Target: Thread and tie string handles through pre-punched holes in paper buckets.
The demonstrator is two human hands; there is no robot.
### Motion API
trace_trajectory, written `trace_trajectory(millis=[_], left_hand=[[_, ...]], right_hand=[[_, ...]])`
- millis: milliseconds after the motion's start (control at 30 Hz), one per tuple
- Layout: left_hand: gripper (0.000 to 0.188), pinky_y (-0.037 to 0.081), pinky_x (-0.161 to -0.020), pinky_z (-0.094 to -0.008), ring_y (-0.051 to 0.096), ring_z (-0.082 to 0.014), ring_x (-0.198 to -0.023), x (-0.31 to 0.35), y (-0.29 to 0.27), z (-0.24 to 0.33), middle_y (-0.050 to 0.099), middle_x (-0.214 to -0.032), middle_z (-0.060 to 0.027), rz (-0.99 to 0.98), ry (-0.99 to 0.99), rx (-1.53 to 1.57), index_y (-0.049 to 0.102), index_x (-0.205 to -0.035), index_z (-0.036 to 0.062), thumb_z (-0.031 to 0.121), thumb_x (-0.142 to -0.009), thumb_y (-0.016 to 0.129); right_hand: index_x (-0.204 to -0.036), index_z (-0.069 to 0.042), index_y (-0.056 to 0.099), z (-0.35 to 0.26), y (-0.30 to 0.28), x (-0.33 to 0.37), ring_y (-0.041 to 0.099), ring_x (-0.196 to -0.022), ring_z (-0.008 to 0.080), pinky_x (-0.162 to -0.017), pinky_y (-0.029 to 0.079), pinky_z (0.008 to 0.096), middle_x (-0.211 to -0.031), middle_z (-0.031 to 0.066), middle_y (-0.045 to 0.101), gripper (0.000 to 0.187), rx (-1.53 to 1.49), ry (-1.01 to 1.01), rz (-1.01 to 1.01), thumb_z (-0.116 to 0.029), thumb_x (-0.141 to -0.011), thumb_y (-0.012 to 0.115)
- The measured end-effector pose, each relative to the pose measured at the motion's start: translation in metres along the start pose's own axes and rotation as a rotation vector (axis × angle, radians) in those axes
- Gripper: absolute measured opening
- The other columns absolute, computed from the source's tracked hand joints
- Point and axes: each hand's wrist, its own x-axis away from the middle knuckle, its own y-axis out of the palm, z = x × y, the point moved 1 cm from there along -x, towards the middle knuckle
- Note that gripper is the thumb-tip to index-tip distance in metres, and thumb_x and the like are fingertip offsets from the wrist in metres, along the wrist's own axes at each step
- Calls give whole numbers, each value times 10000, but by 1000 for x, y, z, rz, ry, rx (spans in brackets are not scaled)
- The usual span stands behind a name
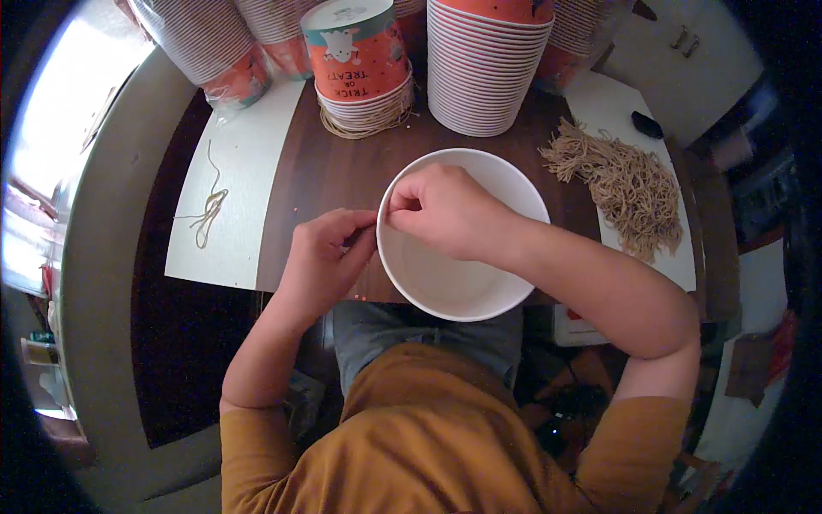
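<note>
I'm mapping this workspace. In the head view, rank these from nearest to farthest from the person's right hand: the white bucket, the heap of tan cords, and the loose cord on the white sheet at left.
1. White bucket: the right hand rests on its left rim.
2. Heap of tan cords: to the hand's right, on the table.
3. Loose cord: far left, beyond the left hand.

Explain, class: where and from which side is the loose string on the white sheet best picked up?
Pinch the string at its looped, bunched lower end, coming straight down from above. It lies flat on the white sheet with open space around it, and the bunched loops give the fingers more to catch than the single thin strand running up from them. The left hand is probably nearer.
</note>
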Motion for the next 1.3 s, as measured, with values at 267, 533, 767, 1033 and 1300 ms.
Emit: trace_trajectory(millis=[267,533,767,1033,1300], left_hand=[[61,450,-632,-290,595,-197,-741,2,-25,-1,593,-734,-98,-27,63,38,627,-807,-30,29,-793,615],[210,486,-696,-238,586,-99,-743,-8,-14,14,655,-859,-66,-177,-20,604,630,-857,-20,157,-939,552],[114,504,-706,-233,615,-104,-779,9,2,9,664,-816,-50,-287,-98,765,666,-913,-6,40,-873,570],[129,526,-738,-266,620,-135,-799,32,26,11,652,-869,-75,-263,-190,1101,606,-991,-13,86,-922,563],[133,510,-766,-268,611,-131,-820,31,72,10,653,-923,-100,65,42,993,580,-1023,-25,64,-930,544]], right_hand=[[-834,5,650,-4,-28,8,585,-635,141,-603,475,303,-687,65,633,169,177,-112,-186,-160,-805,624],[-813,10,635,-48,-56,9,587,-635,171,-592,461,308,-676,87,610,182,249,-344,-333,-171,-788,631],[-744,19,630,-67,-35,-15,609,-615,175,-561,464,297,-678,108,637,174,248,-330,-484,-152,-717,643],[-836,-13,631,-33,-29,-4,572,-827,277,-721,466,385,-842,82,579,152,579,-634,230,-132,-743,650],[-858,-17,648,-19,-52,61,585,-645,214,-567,470,308,-810,103,605,117,379,-426,108,-98,-774,640]])
